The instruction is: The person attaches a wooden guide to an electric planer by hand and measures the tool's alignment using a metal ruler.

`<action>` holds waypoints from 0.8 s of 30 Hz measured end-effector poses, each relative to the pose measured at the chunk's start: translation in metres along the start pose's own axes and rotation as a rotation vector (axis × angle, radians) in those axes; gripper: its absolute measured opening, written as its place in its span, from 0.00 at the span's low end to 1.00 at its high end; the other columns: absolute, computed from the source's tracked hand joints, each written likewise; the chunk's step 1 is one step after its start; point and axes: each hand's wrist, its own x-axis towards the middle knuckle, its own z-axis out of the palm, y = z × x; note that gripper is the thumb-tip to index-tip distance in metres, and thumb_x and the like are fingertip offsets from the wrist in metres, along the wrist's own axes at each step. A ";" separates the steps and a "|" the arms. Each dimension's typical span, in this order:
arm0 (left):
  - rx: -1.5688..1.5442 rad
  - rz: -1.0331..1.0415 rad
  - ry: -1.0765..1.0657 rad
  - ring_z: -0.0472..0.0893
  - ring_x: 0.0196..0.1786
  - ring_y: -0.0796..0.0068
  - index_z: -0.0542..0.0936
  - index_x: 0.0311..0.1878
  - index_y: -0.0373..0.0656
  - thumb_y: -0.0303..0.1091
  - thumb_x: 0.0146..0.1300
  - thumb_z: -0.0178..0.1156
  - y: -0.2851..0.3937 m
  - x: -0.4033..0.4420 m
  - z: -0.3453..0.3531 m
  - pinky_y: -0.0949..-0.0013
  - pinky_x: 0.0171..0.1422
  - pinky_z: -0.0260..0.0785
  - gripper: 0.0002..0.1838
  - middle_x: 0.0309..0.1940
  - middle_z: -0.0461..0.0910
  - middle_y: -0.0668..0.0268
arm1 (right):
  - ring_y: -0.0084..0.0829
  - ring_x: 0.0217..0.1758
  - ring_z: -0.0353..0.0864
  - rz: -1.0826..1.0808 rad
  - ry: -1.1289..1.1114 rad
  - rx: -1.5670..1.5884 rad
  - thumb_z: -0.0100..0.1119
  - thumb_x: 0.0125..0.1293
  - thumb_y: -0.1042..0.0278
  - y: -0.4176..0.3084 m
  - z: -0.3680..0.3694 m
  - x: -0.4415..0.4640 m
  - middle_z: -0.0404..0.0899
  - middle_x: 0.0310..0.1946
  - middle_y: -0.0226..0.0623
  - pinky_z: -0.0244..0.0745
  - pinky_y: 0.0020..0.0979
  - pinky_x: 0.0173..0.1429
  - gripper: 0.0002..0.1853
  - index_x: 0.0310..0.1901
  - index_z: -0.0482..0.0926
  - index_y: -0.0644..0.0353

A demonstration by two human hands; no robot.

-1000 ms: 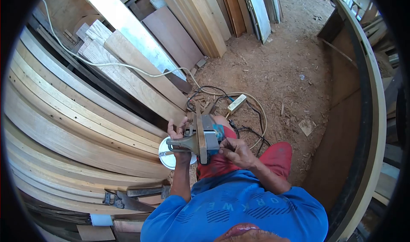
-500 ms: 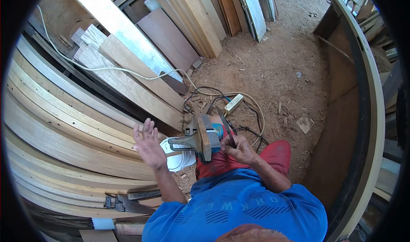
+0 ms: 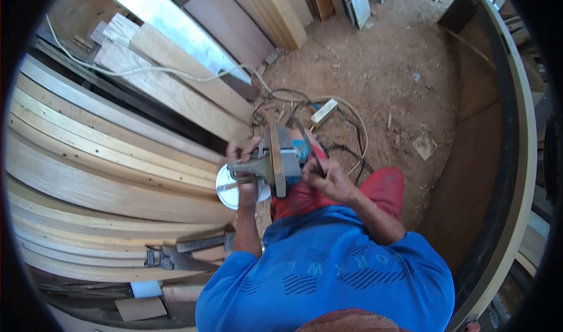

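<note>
A power tool with blue housing (image 3: 300,150), which looks like an electric planer, rests on its side over my red-clad lap. Along it runs a brown wooden bar (image 3: 275,150), and a grey-green metal handle (image 3: 249,166) sticks out to the left. My left hand (image 3: 249,150) is at that handle, partly hidden behind it; its fingers are smeared by motion. On the tool's right side, my right hand (image 3: 329,179) pinches the lower end of a thin, dark, curved strip (image 3: 311,144), whose exact kind I cannot make out. Below the handle stands a white bucket (image 3: 226,194).
Long curved boards (image 3: 117,185) are stacked at the left, with a handsaw (image 3: 185,260) on them. Planks (image 3: 176,80) lean behind. A power strip (image 3: 324,112) and cables lie on the shaving-strewn floor (image 3: 387,68). A wooden frame (image 3: 513,156) curves along the right.
My left hand has moved from open air beside the tool, fingers spread, to the right and up behind the handle. My right hand keeps its hold on the strip. The view has shifted slightly.
</note>
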 end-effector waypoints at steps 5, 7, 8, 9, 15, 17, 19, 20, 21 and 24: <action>0.274 0.101 -0.124 0.64 0.82 0.46 0.64 0.78 0.39 0.71 0.71 0.60 0.007 -0.006 0.003 0.43 0.86 0.53 0.49 0.75 0.71 0.48 | 0.14 0.38 0.73 0.126 -0.068 0.093 0.66 0.75 0.72 -0.008 -0.003 -0.008 0.79 0.33 0.22 0.72 0.24 0.44 0.05 0.43 0.84 0.65; 0.361 0.125 -0.176 0.66 0.81 0.46 0.70 0.74 0.39 0.72 0.71 0.59 0.008 -0.003 -0.008 0.42 0.85 0.55 0.46 0.73 0.73 0.49 | 0.12 0.29 0.68 0.091 -0.045 0.131 0.67 0.76 0.71 -0.012 0.001 -0.007 0.75 0.27 0.19 0.63 0.23 0.32 0.06 0.39 0.82 0.62; 0.399 0.135 -0.205 0.67 0.80 0.46 0.72 0.72 0.39 0.73 0.71 0.59 0.008 -0.003 -0.012 0.42 0.84 0.56 0.45 0.72 0.74 0.49 | 0.13 0.32 0.70 0.100 -0.063 0.122 0.67 0.76 0.72 -0.010 0.000 -0.008 0.76 0.29 0.20 0.65 0.23 0.36 0.06 0.41 0.83 0.64; 0.434 0.147 -0.235 0.68 0.79 0.46 0.75 0.70 0.39 0.73 0.72 0.58 0.007 -0.001 -0.013 0.42 0.84 0.57 0.44 0.71 0.75 0.50 | 0.13 0.35 0.71 0.108 -0.079 0.110 0.66 0.76 0.72 -0.009 -0.002 -0.007 0.78 0.31 0.21 0.68 0.23 0.40 0.05 0.42 0.83 0.65; 0.517 0.137 -0.362 0.71 0.75 0.49 0.74 0.69 0.36 0.81 0.68 0.54 0.005 0.011 -0.019 0.45 0.81 0.60 0.52 0.66 0.73 0.49 | 0.17 0.41 0.78 0.124 -0.078 0.076 0.66 0.75 0.74 -0.016 -0.004 -0.006 0.83 0.36 0.25 0.75 0.27 0.48 0.05 0.45 0.85 0.67; 0.488 0.125 -0.352 0.71 0.75 0.49 0.75 0.69 0.36 0.80 0.68 0.55 0.005 0.013 -0.018 0.45 0.80 0.61 0.51 0.66 0.74 0.50 | 0.18 0.42 0.79 0.101 -0.071 0.067 0.67 0.74 0.74 -0.015 -0.002 -0.002 0.84 0.36 0.27 0.77 0.27 0.50 0.05 0.46 0.85 0.67; 0.435 0.101 -0.312 0.71 0.73 0.48 0.77 0.68 0.37 0.78 0.69 0.56 0.011 0.015 -0.009 0.44 0.80 0.61 0.48 0.64 0.76 0.51 | 0.18 0.43 0.81 0.072 -0.072 0.041 0.68 0.73 0.75 -0.011 -0.004 -0.004 0.86 0.37 0.29 0.77 0.28 0.51 0.06 0.46 0.85 0.67; 0.400 0.083 -0.288 0.71 0.73 0.48 0.78 0.67 0.37 0.77 0.69 0.57 0.013 0.014 -0.005 0.43 0.80 0.60 0.47 0.64 0.77 0.52 | 0.19 0.43 0.81 0.081 -0.074 0.043 0.68 0.73 0.75 -0.010 -0.005 -0.005 0.86 0.37 0.29 0.78 0.28 0.51 0.06 0.46 0.85 0.67; 0.407 0.086 -0.299 0.71 0.73 0.48 0.78 0.67 0.37 0.76 0.68 0.59 0.012 0.013 -0.005 0.43 0.80 0.60 0.47 0.64 0.77 0.52 | 0.19 0.43 0.82 0.088 -0.076 0.045 0.68 0.73 0.75 -0.009 -0.006 -0.005 0.86 0.37 0.29 0.78 0.28 0.51 0.06 0.46 0.85 0.67; 0.436 0.010 -0.310 0.71 0.73 0.48 0.79 0.66 0.38 0.74 0.66 0.61 0.002 0.001 -0.021 0.44 0.79 0.60 0.45 0.64 0.78 0.51 | 0.19 0.43 0.82 0.073 -0.087 0.057 0.68 0.73 0.76 -0.004 -0.008 -0.004 0.87 0.37 0.29 0.78 0.28 0.52 0.05 0.46 0.84 0.67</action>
